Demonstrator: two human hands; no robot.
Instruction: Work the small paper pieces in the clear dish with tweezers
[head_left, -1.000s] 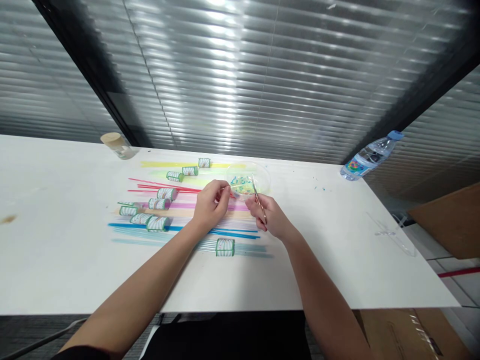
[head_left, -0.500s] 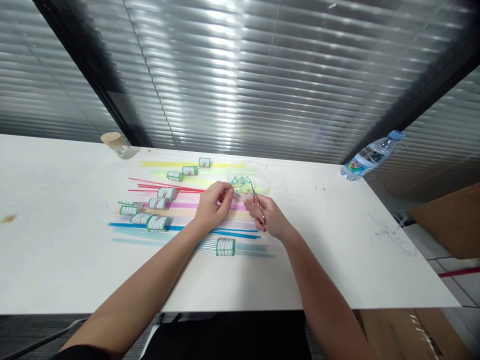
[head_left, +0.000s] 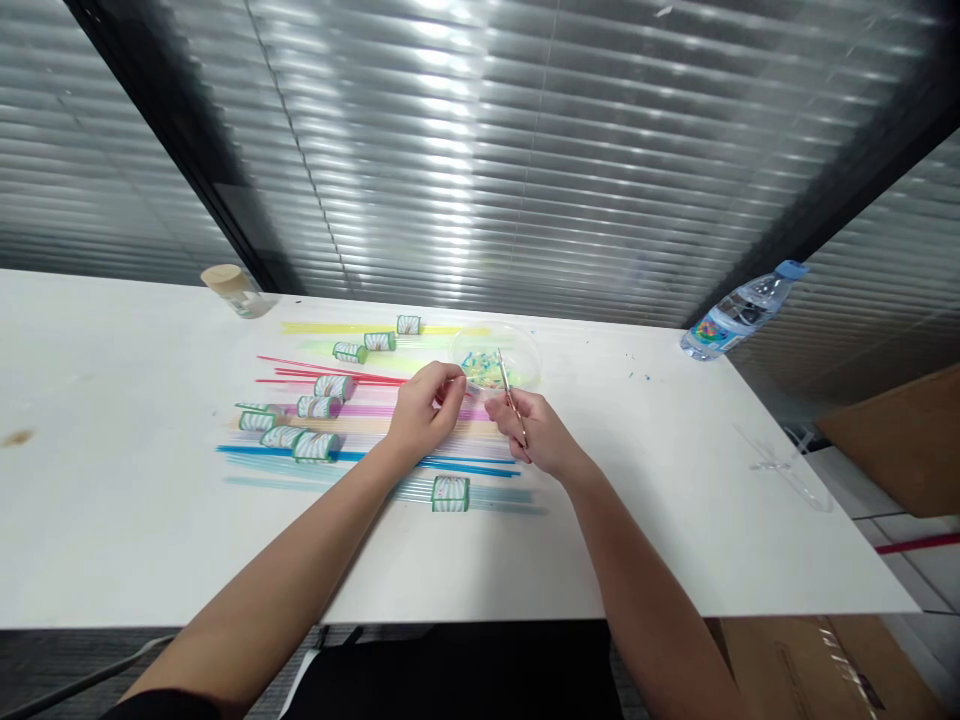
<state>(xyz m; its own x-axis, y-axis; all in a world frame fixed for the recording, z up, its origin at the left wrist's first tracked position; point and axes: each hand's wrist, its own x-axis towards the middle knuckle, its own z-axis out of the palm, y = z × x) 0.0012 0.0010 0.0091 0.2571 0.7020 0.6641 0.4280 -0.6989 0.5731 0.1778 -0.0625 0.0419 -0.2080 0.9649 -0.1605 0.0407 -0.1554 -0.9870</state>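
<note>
My right hand [head_left: 531, 425] is closed around a pair of scissors [head_left: 512, 403], whose blades point up and away over a clear round dish [head_left: 531, 375]. Small yellow, green and blue snippets [head_left: 484, 368] lie in that dish. Close by on the left, my left hand [head_left: 427, 408] is pinched at the dish's near edge on what looks like a thin straw, mostly hidden by the fingers. Beneath both hands lie rows of thin coloured straws, among them red straws [head_left: 371, 378], blue straws [head_left: 472, 468] and yellow straws [head_left: 330, 328].
Several green-and-white paper wraps [head_left: 451, 493] sit on the straws. A corked glass jar [head_left: 238, 293] stands at the back left and a water bottle [head_left: 739, 315] at the back right. Clear plastic loops [head_left: 787, 470] lie near the right edge of the white table [head_left: 660, 560].
The scissors' tips have shifted slightly left and their blades look closer together. Both hands stay almost in place.
</note>
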